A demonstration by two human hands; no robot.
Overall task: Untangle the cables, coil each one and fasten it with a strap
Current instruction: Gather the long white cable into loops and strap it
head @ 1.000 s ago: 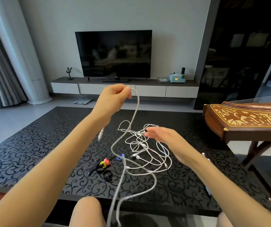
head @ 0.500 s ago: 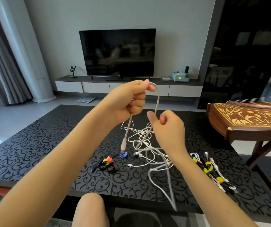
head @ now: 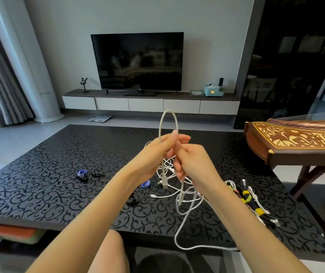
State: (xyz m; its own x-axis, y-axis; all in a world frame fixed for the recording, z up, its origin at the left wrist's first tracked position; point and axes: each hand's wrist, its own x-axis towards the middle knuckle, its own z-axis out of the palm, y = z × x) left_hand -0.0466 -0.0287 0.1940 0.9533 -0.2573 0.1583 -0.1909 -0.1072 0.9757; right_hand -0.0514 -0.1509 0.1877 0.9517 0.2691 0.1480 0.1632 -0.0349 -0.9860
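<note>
Now, both your hands meet above the middle of the table [head: 39, 174]. Your left hand [head: 153, 152] pinches the white cable [head: 168, 110] between thumb and fingers at the foot of a loop that stands up toward 12 o'clock. Your right hand [head: 194, 162], touching the left at its 3 o'clock side, has its fingers curled round the strand that runs down. The short end, with its plug [head: 164, 183], hangs from your left hand toward 6 o'clock. The long end drops past the table's near edge and curves back.

I judge that you are laying the first turn of a coil. Hold the crossing firmly with the left hand and feed slack with the right. Make each new turn the size of this one, and let the cable roll between your fingers so no twist builds up. Draw the tail slowly, since it passes close to the tangle [head: 187, 196] of thinner white leads below your hands and may snag.

The cable looks round, smooth, matte and springy, stiff enough to hold its arch. The table is glossy black with a scrolled pattern. A soft blue strap [head: 145, 184] lies just at 7 o'clock of the plug. Bundles [head: 246, 197] bound in yellow lie at 4 o'clock.
</note>
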